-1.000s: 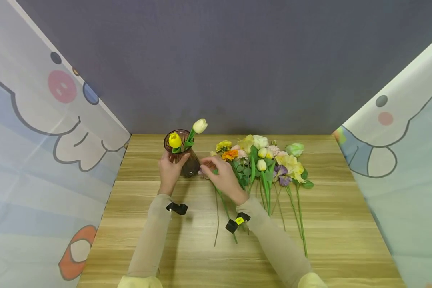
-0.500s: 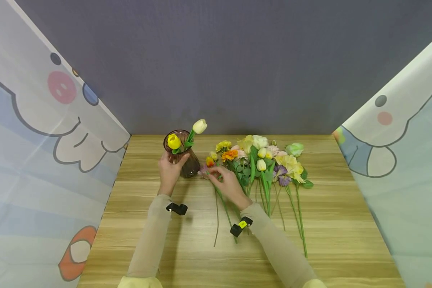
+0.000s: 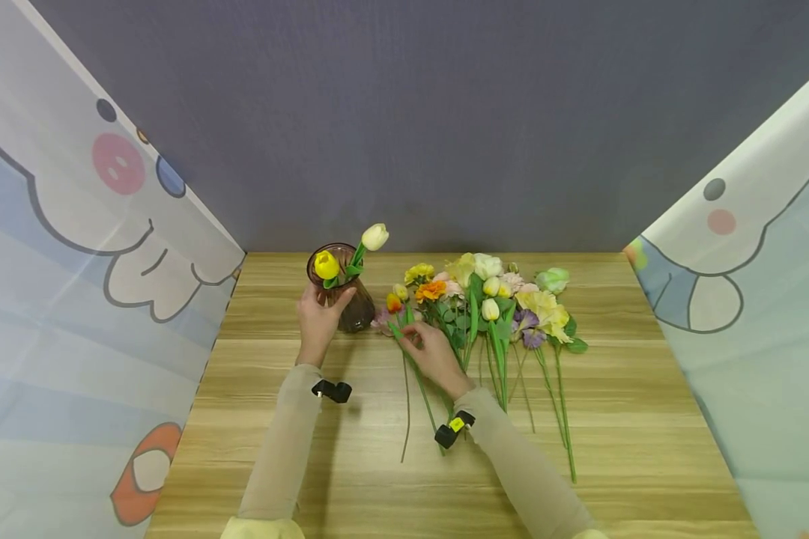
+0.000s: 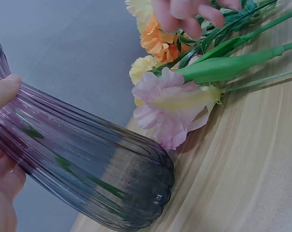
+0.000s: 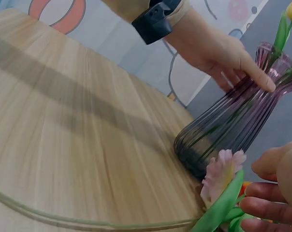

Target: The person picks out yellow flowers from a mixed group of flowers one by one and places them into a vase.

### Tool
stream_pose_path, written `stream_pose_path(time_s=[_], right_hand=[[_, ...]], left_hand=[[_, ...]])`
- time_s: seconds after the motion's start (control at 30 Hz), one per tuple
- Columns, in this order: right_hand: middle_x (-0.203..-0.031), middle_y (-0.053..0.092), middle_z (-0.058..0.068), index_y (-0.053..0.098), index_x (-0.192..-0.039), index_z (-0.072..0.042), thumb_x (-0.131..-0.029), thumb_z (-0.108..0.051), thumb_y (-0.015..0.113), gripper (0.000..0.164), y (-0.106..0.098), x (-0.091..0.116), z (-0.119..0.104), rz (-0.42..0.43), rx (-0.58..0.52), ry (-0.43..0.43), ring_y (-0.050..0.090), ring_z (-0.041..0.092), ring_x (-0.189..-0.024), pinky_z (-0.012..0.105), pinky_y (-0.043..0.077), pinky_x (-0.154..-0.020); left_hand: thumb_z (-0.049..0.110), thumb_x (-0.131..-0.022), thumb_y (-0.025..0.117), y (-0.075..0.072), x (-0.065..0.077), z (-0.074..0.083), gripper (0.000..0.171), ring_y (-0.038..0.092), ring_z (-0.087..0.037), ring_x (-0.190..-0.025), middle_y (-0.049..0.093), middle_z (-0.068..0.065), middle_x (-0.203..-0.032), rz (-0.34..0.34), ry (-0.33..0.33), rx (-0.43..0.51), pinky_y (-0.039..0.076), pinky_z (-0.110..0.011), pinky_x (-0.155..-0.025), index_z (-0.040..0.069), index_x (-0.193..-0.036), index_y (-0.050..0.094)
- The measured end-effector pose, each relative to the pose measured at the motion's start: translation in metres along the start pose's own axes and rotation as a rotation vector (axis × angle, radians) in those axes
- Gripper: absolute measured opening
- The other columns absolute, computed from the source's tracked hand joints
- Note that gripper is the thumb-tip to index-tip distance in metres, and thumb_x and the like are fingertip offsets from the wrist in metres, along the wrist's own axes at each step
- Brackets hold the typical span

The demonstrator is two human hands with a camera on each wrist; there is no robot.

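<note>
Gripping the ribbed purple glass vase with the left hand, thumb and fingers clamped round the neck just below the flared rim. Upright, base down on the wood-grain table, toward the back and left.

And in the mouth: a yellow tulip at the left, a white tulip leaning out at the right, with green showing through the glass lower down.

Now across to the right hand: hovering low over the loose stems, loosely bent, with thumb and fingers apart, right by a green tulip leaf. Hard to tell touch from a narrow gap there!

Just beside the vase's base, a pale pink bloom, on its side. Close by, an orange-and-yellow tulip.

Farther right, a whole spread: a ruffled orange bloom, a white-and-yellow tulip, a purple iris, a pale green bloom toward the far end. On each sleeved wrist, a small black camera. Behind it all, a plain grey wall.
</note>
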State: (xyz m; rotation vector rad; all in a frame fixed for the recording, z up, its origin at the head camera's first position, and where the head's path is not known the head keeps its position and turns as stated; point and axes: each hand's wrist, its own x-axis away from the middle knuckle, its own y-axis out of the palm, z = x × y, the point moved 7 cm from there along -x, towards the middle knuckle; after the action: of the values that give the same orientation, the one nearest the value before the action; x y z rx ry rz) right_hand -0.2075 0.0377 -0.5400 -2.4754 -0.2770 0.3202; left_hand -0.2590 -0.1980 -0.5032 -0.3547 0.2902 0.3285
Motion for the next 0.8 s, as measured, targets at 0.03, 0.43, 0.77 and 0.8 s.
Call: stream_pose_path(time_s=[0.03,0.43,0.77,0.8], right_hand=[[-0.106,0.073,0.010,0.072,-0.115,-0.002,-0.100,-0.013,0.070,0.019,0.001,0.001,0.002,-0.002,0.006,0.006,0.066,0.019,-0.084,0.033,0.057,-0.074],[-0.100,0.073,0.008,0.072,-0.113,-0.005,-0.099,-0.012,0.071,0.016,0.010,0.007,0.022,0.002,-0.011,0.069,0.065,0.016,-0.082,0.027,0.055,-0.069],[-0.091,0.069,0.007,0.072,-0.111,-0.003,-0.097,-0.008,0.072,0.015,0.011,0.011,0.029,0.048,-0.009,0.085,0.064,0.015,-0.078,0.028,0.056,-0.068],[-0.092,0.069,0.007,0.072,-0.111,-0.003,-0.097,-0.008,0.073,0.016,0.012,0.011,0.031,0.048,-0.010,0.097,0.064,0.015,-0.078,0.028,0.056,-0.068]], left_hand=[[0.026,-0.085,0.088,0.000,0.000,0.000,0.049,0.064,-0.024,-0.101,0.066,-0.016,-0.109,0.001,0.003,0.004,0.056,-0.048,-0.099,0.002,-0.120,0.065],[0.025,-0.085,0.088,0.000,0.000,0.000,0.049,0.062,-0.019,-0.099,0.066,-0.016,-0.108,0.005,0.004,0.023,0.056,-0.047,-0.099,0.001,-0.121,0.065],[0.026,-0.085,0.088,0.000,-0.001,0.001,0.047,0.059,-0.016,-0.089,0.065,-0.014,-0.101,0.008,0.025,0.000,0.057,-0.039,-0.089,0.001,-0.118,0.065],[0.026,-0.085,0.088,0.000,-0.001,0.000,0.046,0.058,-0.016,-0.088,0.064,-0.014,-0.100,0.008,0.024,0.005,0.057,-0.039,-0.089,0.001,-0.117,0.065]])
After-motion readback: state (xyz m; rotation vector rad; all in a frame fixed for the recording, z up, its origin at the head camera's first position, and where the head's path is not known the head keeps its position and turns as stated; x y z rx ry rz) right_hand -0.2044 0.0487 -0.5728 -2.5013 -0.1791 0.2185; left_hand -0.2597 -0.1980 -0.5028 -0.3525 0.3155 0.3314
